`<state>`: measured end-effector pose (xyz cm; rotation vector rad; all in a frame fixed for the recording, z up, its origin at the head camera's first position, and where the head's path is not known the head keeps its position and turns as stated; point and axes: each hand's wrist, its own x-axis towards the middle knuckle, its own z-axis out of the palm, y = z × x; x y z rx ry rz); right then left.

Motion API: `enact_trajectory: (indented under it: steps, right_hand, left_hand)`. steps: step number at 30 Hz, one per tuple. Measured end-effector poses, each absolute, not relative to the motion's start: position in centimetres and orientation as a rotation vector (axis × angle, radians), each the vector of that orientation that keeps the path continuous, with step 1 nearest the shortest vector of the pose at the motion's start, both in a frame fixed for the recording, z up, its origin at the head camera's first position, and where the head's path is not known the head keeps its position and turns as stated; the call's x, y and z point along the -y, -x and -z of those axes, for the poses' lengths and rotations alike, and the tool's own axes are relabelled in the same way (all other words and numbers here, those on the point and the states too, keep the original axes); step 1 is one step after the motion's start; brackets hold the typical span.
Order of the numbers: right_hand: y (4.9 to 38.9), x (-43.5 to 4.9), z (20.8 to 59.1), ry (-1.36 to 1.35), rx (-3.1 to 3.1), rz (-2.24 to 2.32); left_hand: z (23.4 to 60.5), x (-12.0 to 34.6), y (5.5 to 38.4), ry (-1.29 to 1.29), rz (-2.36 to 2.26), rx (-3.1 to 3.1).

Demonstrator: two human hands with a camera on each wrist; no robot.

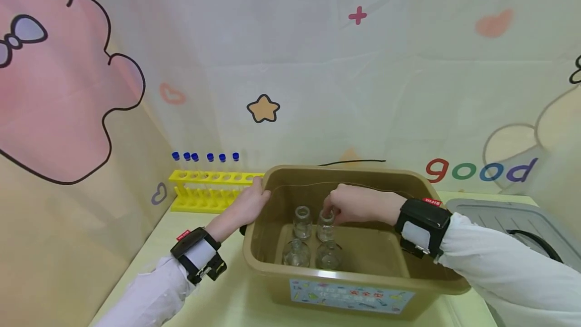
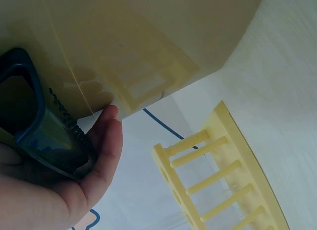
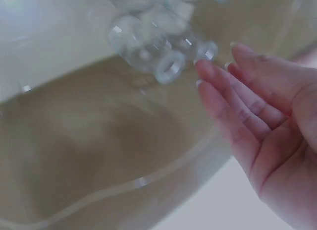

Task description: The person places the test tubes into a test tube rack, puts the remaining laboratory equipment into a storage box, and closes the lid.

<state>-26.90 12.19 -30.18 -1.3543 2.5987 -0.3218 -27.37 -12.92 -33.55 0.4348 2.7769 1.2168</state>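
Observation:
My left hand [image 1: 251, 200] is at the left end of a brown plastic bin [image 1: 354, 280]. In the left wrist view, its fingers curl round a dark handle [image 2: 54, 136] on the bin's side. Inside the bin, my right hand [image 1: 350, 203] reaches beside a clear glass bottle [image 1: 326, 228], fingertips near its mouth. The right wrist view shows those fingers [image 3: 228, 106] loosely extended with nothing between them and the thumb. Another glass bottle [image 1: 302, 223] stands to the left. Two rounder glass flasks [image 1: 296, 254] with narrow necks sit nearer the front wall.
Behind the left hand is a yellow test tube rack [image 1: 195, 208] holding several tubes with blue caps [image 1: 210, 157]. A grey lid [image 1: 490, 211] with a black handle lies right of the bin, partly under the right sleeve. A printed curtain [image 1: 317, 90] hangs behind the table.

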Motion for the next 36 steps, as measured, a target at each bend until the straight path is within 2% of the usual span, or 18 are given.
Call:
enact_trajectory:
  steps: [5, 11, 21, 27, 36]
  right_hand:
    - [27.1, -13.6, 27.2, 1.393, -2.677, 0.346]
    - [26.6, -17.0, 24.0, 1.303, -2.754, 0.549]
    - [24.8, -24.8, 21.3, 0.758, -3.148, 0.671]
    - [23.7, -29.0, 22.3, 0.418, -3.232, 0.715]
    - [23.1, -33.4, 27.7, 0.121, -2.993, 0.763]
  left_hand:
    - [33.6, 13.3, 27.2, -0.413, -1.230, -2.791]
    - [33.7, 13.4, 27.2, -0.406, -1.219, -2.801]
    - [33.7, 13.7, 27.1, -0.387, -1.275, -2.762]
    - [33.7, 13.7, 27.1, -0.384, -1.270, -2.764]
    - [33.5, 13.3, 27.3, -0.374, -1.257, -2.770]
